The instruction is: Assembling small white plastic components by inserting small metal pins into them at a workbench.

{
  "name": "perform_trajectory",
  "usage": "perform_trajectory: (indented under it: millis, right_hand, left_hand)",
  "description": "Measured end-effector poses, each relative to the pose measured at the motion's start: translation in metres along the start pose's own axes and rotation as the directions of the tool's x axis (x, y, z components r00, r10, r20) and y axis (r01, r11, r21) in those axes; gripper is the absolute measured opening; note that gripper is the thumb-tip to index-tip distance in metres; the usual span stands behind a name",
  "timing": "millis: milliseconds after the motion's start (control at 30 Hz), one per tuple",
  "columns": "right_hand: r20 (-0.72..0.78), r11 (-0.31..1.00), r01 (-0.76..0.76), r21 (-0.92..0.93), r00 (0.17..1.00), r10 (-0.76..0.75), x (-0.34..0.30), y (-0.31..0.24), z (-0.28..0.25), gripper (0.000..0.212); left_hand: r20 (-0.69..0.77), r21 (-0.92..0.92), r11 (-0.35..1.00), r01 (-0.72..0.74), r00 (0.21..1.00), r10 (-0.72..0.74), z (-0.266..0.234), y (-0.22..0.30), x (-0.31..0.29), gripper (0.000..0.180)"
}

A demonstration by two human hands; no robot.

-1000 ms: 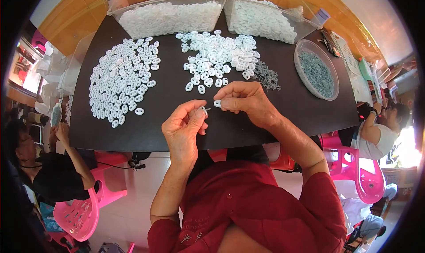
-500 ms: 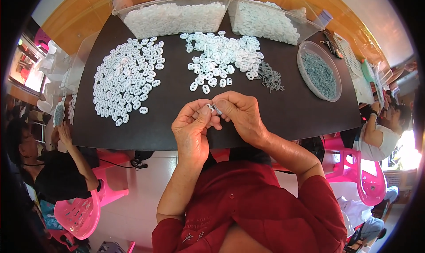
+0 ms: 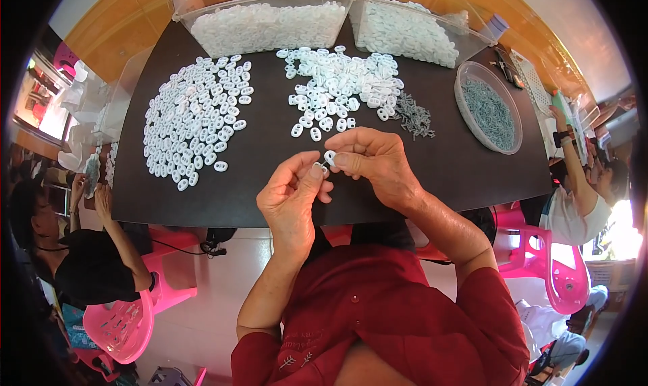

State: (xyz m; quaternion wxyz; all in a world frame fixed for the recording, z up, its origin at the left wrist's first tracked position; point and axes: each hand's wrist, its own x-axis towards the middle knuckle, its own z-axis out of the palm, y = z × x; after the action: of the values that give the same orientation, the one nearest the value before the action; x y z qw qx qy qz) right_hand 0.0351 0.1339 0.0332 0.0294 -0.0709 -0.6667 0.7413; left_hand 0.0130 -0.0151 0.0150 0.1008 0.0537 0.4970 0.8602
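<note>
Light: bright | glare: washed-out patch [image 3: 626, 232] far right of right hand [image 3: 368, 162], bright opening [image 3: 52, 118] far left | sheen: right forearm [image 3: 451, 229] | distortion: tabletop [image 3: 452, 173] edges curve around grip

From here I see white pieces [image 3: 192, 119], grey pins [image 3: 489, 112], a dark-brown table [image 3: 466, 176], red shirt [image 3: 364, 298], pink chairs [image 3: 567, 298].

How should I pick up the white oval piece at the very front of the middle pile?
Try pinching that white oval piece by its long edges, coming from the near side. It seems to lie flat, its length running roughly near to far, and most of the middle pile is beyond it.
</note>
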Motion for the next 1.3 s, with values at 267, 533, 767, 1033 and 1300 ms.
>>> perform_trajectory:
  millis: [267, 533, 767, 1033, 1300]
  right_hand:
    - [-0.018, 0.999, 0.001, -0.036, 1.0, -0.002, 0.005, 0.004, -0.002, 0.016]
    - [-0.024, 0.997, 0.049, -0.063, 0.998, -0.05, 0.005, 0.006, 0.002, 0.016]
    - [-0.055, 0.987, 0.09, -0.131, 0.994, -0.098, 0.005, 0.009, 0.005, 0.014]
    - [-0.044, 0.984, 0.103, -0.146, 0.993, -0.111, 0.003, 0.006, 0.009, 0.013]
    - [-0.066, 0.965, 0.139, -0.224, 0.985, -0.157, 0.002, 0.007, 0.012, 0.013]
  left_hand:
    - [-0.029, 0.074, 0.997, 0.008, 1.0, -0.006, -0.001, 0.0, -0.001, 0.014]
    - [-0.051, 0.076, 0.996, 0.035, 0.998, -0.031, 0.0, -0.002, -0.001, 0.011]
    - [-0.051, 0.098, 0.995, 0.008, 0.999, -0.003, 0.0, -0.004, -0.002, 0.011]
    - [-0.044, 0.115, 0.993, -0.016, 0.999, 0.021, -0.002, -0.007, -0.002, 0.01]
    - [-0.054, 0.126, 0.99, -0.066, 0.996, 0.073, -0.002, -0.012, -0.004, 0.017]
